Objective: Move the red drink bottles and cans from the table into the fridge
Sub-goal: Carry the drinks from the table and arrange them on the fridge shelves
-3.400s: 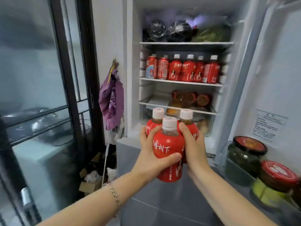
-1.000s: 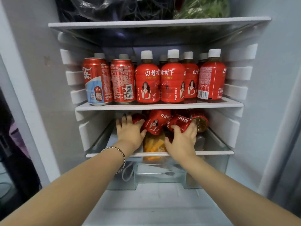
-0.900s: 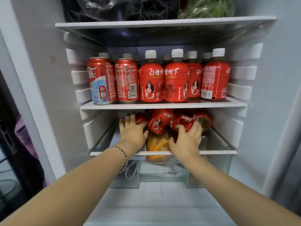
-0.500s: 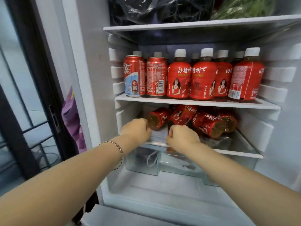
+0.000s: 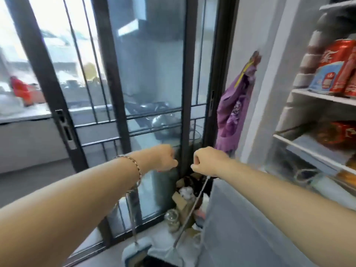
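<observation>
Plainly fisted hands (image 5: 208,160), glossy cylindrical red cans (image 5: 333,54)

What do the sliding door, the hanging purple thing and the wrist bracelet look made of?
Sliding door: dark frame, likely painted metal, around glass panes that reflect. Purple thing: fabric, draping in folds. Bracelet: probably metal, thin silvery chain.

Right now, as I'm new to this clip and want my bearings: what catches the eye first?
Centre frame, the left hand and right hand reach forward, curled and empty, before a dark-framed glass door. A purple cloth hangs on the wall right of it. At far right, red cans stand on a fridge shelf.
</observation>
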`<state>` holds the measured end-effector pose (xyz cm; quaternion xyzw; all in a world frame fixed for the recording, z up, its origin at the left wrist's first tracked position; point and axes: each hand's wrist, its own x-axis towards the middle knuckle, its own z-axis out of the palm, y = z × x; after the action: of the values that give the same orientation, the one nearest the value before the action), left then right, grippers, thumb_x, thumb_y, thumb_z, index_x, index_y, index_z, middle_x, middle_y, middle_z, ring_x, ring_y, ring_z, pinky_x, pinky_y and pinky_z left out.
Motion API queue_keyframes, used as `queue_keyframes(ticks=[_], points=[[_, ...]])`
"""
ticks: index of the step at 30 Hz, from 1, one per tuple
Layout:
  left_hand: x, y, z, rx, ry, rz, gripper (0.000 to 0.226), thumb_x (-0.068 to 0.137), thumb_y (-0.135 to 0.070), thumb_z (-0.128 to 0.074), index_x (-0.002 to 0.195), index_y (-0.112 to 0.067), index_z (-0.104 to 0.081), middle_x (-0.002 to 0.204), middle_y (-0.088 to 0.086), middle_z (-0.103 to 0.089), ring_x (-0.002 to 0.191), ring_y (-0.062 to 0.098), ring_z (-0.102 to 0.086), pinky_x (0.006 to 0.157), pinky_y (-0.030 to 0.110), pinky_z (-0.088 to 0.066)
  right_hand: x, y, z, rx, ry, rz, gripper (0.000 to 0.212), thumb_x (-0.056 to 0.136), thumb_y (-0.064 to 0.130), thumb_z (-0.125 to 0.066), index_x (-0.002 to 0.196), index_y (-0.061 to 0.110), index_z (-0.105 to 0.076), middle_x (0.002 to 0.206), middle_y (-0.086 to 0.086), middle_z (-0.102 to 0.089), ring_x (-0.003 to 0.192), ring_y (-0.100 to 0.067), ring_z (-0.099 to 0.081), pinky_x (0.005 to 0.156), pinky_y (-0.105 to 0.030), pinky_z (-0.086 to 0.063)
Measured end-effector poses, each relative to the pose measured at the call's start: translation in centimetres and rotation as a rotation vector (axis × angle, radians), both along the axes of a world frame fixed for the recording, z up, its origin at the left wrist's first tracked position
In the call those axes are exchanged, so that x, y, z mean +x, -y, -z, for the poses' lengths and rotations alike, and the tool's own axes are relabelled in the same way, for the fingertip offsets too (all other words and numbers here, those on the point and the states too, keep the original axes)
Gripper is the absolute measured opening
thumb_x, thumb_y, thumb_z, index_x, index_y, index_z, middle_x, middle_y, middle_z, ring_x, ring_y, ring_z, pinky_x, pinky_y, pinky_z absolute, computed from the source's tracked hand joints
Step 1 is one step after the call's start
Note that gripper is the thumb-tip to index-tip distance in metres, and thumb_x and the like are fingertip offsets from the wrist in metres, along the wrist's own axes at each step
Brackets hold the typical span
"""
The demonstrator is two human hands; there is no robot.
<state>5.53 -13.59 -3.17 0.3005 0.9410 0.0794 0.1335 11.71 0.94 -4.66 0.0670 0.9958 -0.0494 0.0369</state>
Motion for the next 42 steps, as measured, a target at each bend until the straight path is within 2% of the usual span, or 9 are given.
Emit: queue_keyframes(ticks=[3, 6, 13, 16, 21, 24, 29, 35, 42], points=[[0.6, 8.4, 1.1, 0.032, -0.031, -0.201, 0.025, 0.09, -0.026, -0.048, 0.074, -0.008, -0.055, 0.06, 0.001, -0.054, 0.065, 0.021, -0.054, 0.061, 0.025, -0.043, -1.5, 7.6, 0.7, 0.038, 0.021, -0.207, 0.019, 0.088, 0.031, -0.053, 0.087, 0.013, -0.056, 0.105, -0.008, -0.062, 0.097, -0.029, -0.059, 0.077, -0.034, -0.046], [3.2, 18.3, 2.4, 0.076, -0.029, -0.441, 0.023, 0.089, -0.028, -0.05, 0.072, -0.013, -0.051, 0.074, 0.005, -0.056, 0.074, 0.025, -0.057, 0.065, 0.027, -0.044, -2.0, 17.4, 1.5, 0.049, 0.029, -0.417, 0.007, 0.086, 0.024, -0.054, 0.087, 0.017, -0.053, 0.108, -0.008, -0.062, 0.099, -0.03, -0.058, 0.079, -0.033, -0.045], [14.0, 39.6, 4.9, 0.144, -0.035, -0.903, 0.019, 0.092, -0.031, -0.05, 0.088, -0.014, -0.059, 0.087, 0.006, -0.062, 0.085, 0.023, -0.063, 0.075, 0.032, -0.052, 2.3, 40.1, 3.6, 0.102, 0.046, -0.818, 0.025, 0.087, 0.033, -0.056, 0.101, 0.013, -0.062, 0.108, -0.006, -0.063, 0.097, -0.026, -0.058, 0.079, -0.034, -0.048], [21.5, 49.2, 5.5, 0.153, -0.056, -1.104, 0.02, 0.092, -0.032, -0.05, 0.094, -0.014, -0.059, 0.092, 0.006, -0.063, 0.087, 0.022, -0.062, 0.08, 0.035, -0.053, 7.1, 51.1, 4.2, 0.107, 0.06, -1.0, 0.026, 0.086, 0.036, -0.057, 0.099, 0.014, -0.062, 0.105, -0.005, -0.064, 0.089, -0.024, -0.057, 0.073, -0.032, -0.048], [34.6, 63.0, 6.6, 0.093, -0.094, -1.39, 0.018, 0.091, -0.031, -0.048, 0.097, -0.017, -0.057, 0.092, 0.0, -0.059, 0.084, 0.02, -0.056, 0.068, 0.03, -0.042, 17.4, 67.5, 5.3, 0.036, 0.104, -1.235, 0.018, 0.088, 0.035, -0.055, 0.085, 0.017, -0.054, 0.083, -0.002, -0.057, 0.069, -0.016, -0.051, 0.053, -0.022, -0.036], [42.1, 69.4, 7.0, 0.073, -0.076, -1.535, 0.023, 0.09, -0.03, -0.047, 0.101, -0.015, -0.06, 0.101, 0.005, -0.063, 0.091, 0.026, -0.06, 0.072, 0.03, -0.044, 23.1, 75.5, 6.5, 0.035, 0.103, -1.365, 0.018, 0.089, 0.035, -0.055, 0.092, 0.018, -0.056, 0.081, 0.001, -0.054, 0.077, -0.018, -0.056, 0.063, -0.026, -0.045], [55.4, 80.2, 8.1, 0.048, -0.054, -1.814, 0.025, 0.091, -0.031, -0.047, 0.103, -0.014, -0.06, 0.107, 0.007, -0.062, 0.095, 0.028, -0.058, 0.075, 0.031, -0.044, 34.9, 89.3, 7.3, 0.055, 0.115, -1.617, 0.025, 0.088, 0.035, -0.054, 0.104, 0.017, -0.062, 0.096, -0.002, -0.059, 0.093, -0.023, -0.06, 0.076, -0.033, -0.05], [66.1, 88.5, 10.7, 0.056, -0.008, -2.059, 0.027, 0.093, -0.034, -0.046, 0.106, -0.015, -0.06, 0.11, 0.005, -0.063, 0.101, 0.028, -0.059, 0.078, 0.03, -0.042, 44.7, 101.6, 9.3, 0.101, 0.148, -1.849, 0.024, 0.089, 0.035, -0.053, 0.103, 0.016, -0.06, 0.104, -0.003, -0.062, 0.091, -0.024, -0.058, 0.068, -0.029, -0.042], [75.8, 100.8, 10.8, 0.123, -0.056, -2.303, 0.027, 0.093, -0.033, -0.045, 0.104, -0.014, -0.061, 0.104, 0.003, -0.064, 0.095, 0.025, -0.06, 0.075, 0.029, -0.043, 53.8, 117.5, 9.2, 0.161, 0.088, -2.083, 0.029, 0.091, 0.033, -0.05, 0.108, 0.012, -0.059, 0.112, -0.007, -0.062, 0.102, -0.029, -0.059, 0.081, -0.036, -0.049]])
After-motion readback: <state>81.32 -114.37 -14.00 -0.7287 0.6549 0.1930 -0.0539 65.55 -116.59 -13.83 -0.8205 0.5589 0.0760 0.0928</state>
